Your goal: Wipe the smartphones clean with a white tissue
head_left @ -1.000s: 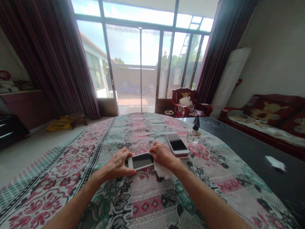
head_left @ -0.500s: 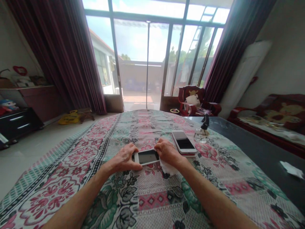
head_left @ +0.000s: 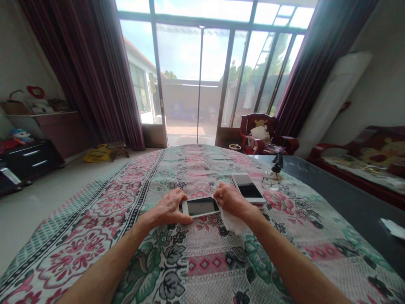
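A white phone with a dark screen [head_left: 201,206] lies sideways at the middle of the flowered tablecloth [head_left: 205,240]. Thumb and fingers of my left hand [head_left: 172,206] grip its left end. My right hand [head_left: 232,200] is closed on a white tissue [head_left: 234,223] at the phone's right end; the tissue hangs below the palm. Just beyond my right hand, a second white phone [head_left: 248,188] lies flat on something thin, mostly hidden.
A small black figure on a clear base [head_left: 277,169] stands right of the second phone. A dark table [head_left: 335,190] adjoins at the right, with a white paper [head_left: 393,228] on it. A red chair [head_left: 257,126] stands beyond.
The whole view has shifted, so everything sits slightly further right. My right hand and the tissue remain at the phone's right end, with the tissue hanging slightly differently.
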Demonstrator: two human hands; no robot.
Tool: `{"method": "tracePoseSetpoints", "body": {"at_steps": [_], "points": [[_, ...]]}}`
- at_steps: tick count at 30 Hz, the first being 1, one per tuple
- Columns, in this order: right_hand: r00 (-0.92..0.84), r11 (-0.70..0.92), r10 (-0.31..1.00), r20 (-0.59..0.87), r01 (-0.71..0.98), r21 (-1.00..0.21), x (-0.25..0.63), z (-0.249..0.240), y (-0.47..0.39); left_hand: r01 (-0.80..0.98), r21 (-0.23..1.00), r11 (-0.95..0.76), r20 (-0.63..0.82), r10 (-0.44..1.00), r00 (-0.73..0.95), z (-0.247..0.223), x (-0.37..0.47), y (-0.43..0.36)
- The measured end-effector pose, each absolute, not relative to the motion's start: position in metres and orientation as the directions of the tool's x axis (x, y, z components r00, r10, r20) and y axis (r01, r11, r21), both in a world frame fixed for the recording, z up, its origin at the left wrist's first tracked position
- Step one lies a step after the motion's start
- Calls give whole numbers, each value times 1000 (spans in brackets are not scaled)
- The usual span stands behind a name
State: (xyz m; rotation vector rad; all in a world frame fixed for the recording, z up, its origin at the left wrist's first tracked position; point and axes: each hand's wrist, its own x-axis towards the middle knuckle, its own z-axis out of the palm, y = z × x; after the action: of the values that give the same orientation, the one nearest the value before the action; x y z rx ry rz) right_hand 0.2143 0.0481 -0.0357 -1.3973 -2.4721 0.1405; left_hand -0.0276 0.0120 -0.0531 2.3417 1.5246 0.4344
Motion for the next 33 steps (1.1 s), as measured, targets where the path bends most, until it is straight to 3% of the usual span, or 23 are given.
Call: {"method": "tracePoseSetpoints", "body": {"at_steps": [4,9,19,33], "points": [[-533,539,840,101,799,-267,219,-26,42,828,414,-378,88,922,377,-53,-28,12],[-564,546,825,-23,808,-223,222,-22,41,829,416,-374,87,924,373,-54,-27,12],[-437,468,875,207,874,-131,211,-40,49,818,422,-390,104,918,383,-60,-30,15],[-516,578,813,270,772,-264,236,-53,1,814,445,-374,103,924,368,-53,-27,11]]}}
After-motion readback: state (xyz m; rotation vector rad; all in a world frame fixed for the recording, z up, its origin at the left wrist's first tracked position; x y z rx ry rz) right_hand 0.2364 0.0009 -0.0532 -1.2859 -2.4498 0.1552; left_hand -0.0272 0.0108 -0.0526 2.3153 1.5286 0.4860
